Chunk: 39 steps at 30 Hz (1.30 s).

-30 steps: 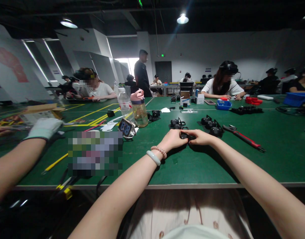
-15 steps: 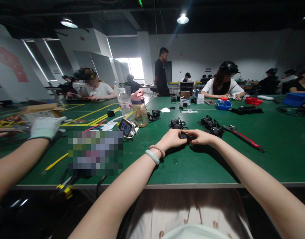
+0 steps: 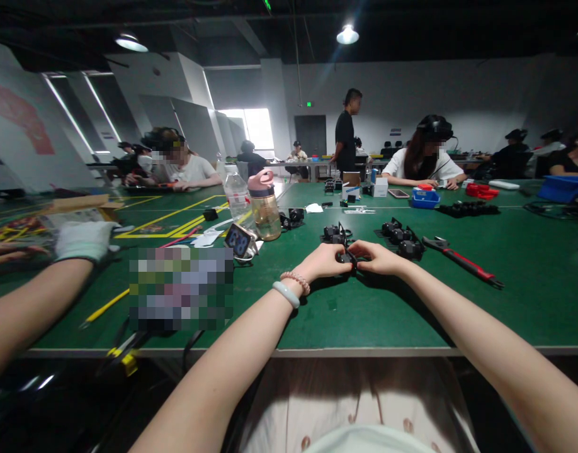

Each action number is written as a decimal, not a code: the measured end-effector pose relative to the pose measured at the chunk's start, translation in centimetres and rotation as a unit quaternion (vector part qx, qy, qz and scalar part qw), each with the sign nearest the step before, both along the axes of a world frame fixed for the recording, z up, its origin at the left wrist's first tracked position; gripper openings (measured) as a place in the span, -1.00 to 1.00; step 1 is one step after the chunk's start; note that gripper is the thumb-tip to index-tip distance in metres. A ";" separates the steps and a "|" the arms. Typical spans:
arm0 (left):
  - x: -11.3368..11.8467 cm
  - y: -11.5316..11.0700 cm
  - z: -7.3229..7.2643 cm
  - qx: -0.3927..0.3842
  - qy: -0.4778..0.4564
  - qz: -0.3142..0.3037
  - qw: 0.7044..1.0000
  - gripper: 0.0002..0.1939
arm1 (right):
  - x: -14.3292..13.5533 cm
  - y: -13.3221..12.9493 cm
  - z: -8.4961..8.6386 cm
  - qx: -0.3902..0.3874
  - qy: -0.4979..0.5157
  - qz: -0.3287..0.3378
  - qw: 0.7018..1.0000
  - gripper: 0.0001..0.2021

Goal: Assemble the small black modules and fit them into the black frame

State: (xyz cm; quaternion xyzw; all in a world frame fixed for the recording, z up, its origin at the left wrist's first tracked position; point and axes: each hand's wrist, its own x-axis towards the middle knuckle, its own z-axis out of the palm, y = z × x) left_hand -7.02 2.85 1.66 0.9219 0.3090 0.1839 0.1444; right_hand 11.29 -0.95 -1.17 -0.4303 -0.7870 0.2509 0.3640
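A: Holding something with the left hand [image 3: 330, 259]?
B: Yes; gripping a small black part [image 3: 347, 258] between thumb and fingers, with the fingers bent well inward; wearing beads [image 3: 296, 281] and a pale bangle [image 3: 286, 294] at the wrist.
A: And with the right hand [image 3: 379, 258]?
B: Meeting the same part from its other side; curving the fingers, with only a small gap from thumb to forefinger; cannot tell whether gripping or just touching, because too dark and too small there.
A: Where to look for the part, exactly?
B: Between both hands, over the green table [image 3: 364, 321]; cannot tell whether resting on the surface or lifted; just behind, notice a black module [image 3: 334, 233]; near the right hand, notice more modules [image 3: 402, 239] in a group; farther right, a red-handled tool [image 3: 466, 261], lying aslant.
A: And on the left side?
B: See a clock [image 3: 238, 241], leaning back; behind it, a clear bottle [image 3: 235, 189] and a pink-lidded bottle [image 3: 265, 211], both upright, side by side; farther left, a co-worker's white glove [image 3: 82, 242], worn on a hand.
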 end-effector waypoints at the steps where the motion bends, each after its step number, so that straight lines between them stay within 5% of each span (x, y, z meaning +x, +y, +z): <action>1: 0.0 0.0 0.0 -0.002 0.000 -0.002 1.000 -0.65 | 0.0 0.0 0.0 0.004 -0.003 -0.001 1.000 -0.64; 39: -0.1 0.0 0.2 0.008 0.003 -0.001 1.000 -0.55 | -0.4 -0.7 0.8 0.020 -0.042 -0.021 0.999 -0.73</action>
